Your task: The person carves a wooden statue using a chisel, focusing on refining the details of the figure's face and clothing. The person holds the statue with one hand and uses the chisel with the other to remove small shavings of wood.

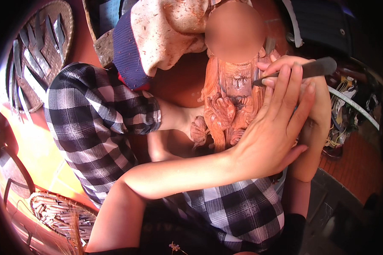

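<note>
A reddish-brown carved wooden figure (238, 85) stands between my lower legs, its top a blurred round patch. My right hand (317, 95) is closed round a dark carving tool (321, 66), whose narrow tip meets the figure's upper right side. Coming across from the lower left, my left hand (266, 131) lies over the right side of the figure. Its fingers are stretched and spread, reaching over the tool and my right hand. The left palm is hidden, and so is part of the right hand's grip.
A cream cloth garment (170, 38) with a navy cuff, flecked with wood shavings, bunches beyond the figure. Flat metal blades lie on a round woven tray (66, 25) at far left. Many thin tools fill a basket (40, 196) at lower left. My checked trouser legs (89, 106) frame the figure.
</note>
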`<state>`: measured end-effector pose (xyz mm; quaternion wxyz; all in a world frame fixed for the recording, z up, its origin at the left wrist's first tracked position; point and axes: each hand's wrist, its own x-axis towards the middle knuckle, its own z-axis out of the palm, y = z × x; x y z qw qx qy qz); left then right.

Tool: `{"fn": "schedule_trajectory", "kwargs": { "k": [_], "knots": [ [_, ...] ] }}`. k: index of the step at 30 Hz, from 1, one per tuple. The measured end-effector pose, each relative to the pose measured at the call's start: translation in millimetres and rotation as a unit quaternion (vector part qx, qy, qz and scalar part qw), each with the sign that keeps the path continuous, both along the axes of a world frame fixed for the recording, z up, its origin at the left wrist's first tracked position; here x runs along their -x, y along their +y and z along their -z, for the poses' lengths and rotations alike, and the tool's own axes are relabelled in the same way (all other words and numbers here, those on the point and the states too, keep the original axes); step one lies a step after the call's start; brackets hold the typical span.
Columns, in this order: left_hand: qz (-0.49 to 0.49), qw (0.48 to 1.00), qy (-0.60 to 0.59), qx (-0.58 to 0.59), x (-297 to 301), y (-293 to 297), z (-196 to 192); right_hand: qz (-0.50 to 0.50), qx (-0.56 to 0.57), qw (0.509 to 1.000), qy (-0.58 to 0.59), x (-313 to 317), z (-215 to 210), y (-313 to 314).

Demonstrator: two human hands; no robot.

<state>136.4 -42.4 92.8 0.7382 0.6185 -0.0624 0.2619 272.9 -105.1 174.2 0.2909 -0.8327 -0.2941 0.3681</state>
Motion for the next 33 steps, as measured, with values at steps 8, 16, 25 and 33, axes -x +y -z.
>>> {"fn": "schedule_trajectory", "kwargs": {
  "k": [8,16,25,33],
  "knots": [
    [0.004,1.000,0.013,-0.006,0,4,-3,0.012,-0.080,0.995,-0.057,25,2,13],
    [0.012,0.999,0.019,-0.028,-2,6,-3,-0.028,-0.011,0.996,-0.086,19,-1,14],
    [0.039,0.999,0.010,-0.021,2,4,-8,-0.057,-0.012,0.996,-0.070,2,-3,7],
    [0.018,1.000,0.012,-0.021,1,4,-2,-0.015,-0.059,0.995,-0.081,11,8,10]
  ]
}}
